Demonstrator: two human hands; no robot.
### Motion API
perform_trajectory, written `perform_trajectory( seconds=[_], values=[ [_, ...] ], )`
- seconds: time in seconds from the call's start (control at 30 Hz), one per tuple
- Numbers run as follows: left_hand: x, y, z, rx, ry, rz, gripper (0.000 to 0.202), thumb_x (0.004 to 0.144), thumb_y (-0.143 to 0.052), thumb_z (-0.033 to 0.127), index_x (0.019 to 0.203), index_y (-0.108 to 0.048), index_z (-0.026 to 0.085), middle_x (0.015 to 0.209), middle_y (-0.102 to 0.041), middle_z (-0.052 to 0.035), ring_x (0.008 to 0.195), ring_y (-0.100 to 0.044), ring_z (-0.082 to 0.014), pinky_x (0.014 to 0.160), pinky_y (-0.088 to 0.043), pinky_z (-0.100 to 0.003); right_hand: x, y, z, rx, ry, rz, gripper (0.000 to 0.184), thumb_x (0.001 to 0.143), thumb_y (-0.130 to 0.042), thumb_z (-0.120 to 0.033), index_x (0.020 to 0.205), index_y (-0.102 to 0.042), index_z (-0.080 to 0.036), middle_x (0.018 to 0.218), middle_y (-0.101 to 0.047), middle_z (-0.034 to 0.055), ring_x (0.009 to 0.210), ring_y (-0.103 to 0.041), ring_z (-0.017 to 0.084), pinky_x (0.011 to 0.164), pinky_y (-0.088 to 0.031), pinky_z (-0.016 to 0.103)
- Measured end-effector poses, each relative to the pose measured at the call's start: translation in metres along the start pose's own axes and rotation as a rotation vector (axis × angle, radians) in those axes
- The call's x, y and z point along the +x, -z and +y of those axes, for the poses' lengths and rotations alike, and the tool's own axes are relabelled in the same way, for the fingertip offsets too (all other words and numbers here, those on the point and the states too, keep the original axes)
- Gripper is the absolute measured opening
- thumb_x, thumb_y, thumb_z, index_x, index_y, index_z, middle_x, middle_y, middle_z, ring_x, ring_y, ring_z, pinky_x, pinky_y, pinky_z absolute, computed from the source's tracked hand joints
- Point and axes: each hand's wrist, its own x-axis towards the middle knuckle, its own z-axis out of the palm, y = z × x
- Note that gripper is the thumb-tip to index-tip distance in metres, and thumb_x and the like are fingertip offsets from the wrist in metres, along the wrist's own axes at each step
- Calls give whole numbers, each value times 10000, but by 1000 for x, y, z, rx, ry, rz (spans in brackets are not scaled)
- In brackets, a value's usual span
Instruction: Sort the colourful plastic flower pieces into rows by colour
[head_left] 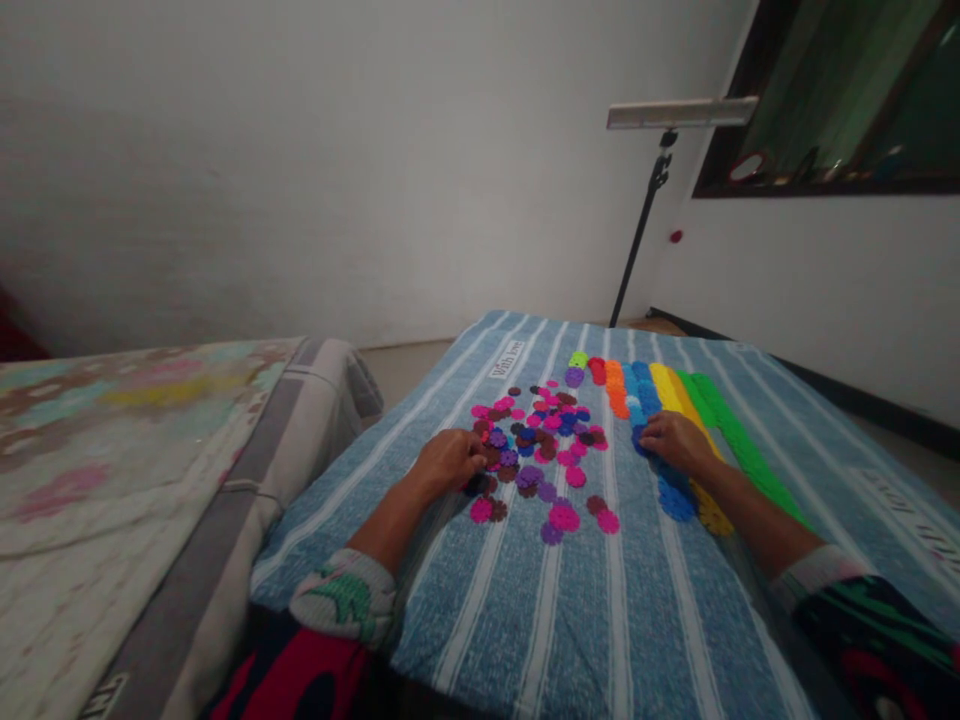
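- Left hand (448,460): curled at the edge of the loose discs (541,440); cannot tell if it grips one.
- Right hand (673,440): fingers bent onto the blue row (675,495); hold unclear.
- Striped bed cover (570,610) underneath.

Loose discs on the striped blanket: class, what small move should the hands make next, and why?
Probably the left hand should pick a blue disc from the loose pile and carry it to the blue row, where the right hand rests. Colours on the right lie in separate rows, while a few blue pieces lie mixed among pink and purple ones.
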Motion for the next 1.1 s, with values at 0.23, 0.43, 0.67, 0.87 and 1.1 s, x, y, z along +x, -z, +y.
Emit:
perform_trajectory(
  seconds=[0.23, 0.43, 0.67, 0.87, 1.1],
  values=[
    [1, -8, 7, 50, -22, 152, 270, 837, -508, 231, 1031, -694, 202, 1105, -653, -91, 1029, -593, -232, 863, -455, -311, 5, -3, -37, -65, 125, -45, 187, 842, -596, -224, 786, -773, -200, 952, -711, 96, 966, -608, 242, 836, -410, 305],
    [10, -22, 10, 57, -190, 165, 265, 827, -549, 231, 1046, -698, 238, 1256, -573, -68, 1215, -477, -243, 1072, -365, -374, 16, -28, -121, -35, 245, -108, 299, 917, -512, -280, 759, -750, -191, 896, -694, 72, 933, -589, 192, 824, -387, 270],
    [10, -24, 5, 77, -143, 98, 307, 866, -531, 322, 1134, -676, 285, 1258, -571, -61, 1193, -498, -242, 1033, -394, -361, 25, -58, -182, -134, 147, -122, 328, 915, -532, -375, 916, -740, -121, 1102, -647, 176, 1094, -535, 277, 869, -387, 335],
    [8, -21, 6, 72, -121, 43, 351, 867, -530, 321, 1198, -643, 287, 1242, -590, -74, 1156, -548, -251, 979, -437, -358, 28, -66, -186, -103, 129, -103, 253, 860, -589, -333, 908, -738, -134, 1074, -649, 156, 1073, -534, 266, 874, -376, 328],
    [3, -19, 14, 88, -81, 35, 333, 871, -516, 314, 1180, -636, 276, 1188, -617, -78, 1101, -583, -243, 916, -461, -341, 30, -65, -178, 56, 137, -84, 212, 850, -547, -221, 779, -740, -166, 891, -683, 83, 903, -583, 197, 784, -378, 276]
  ],
)
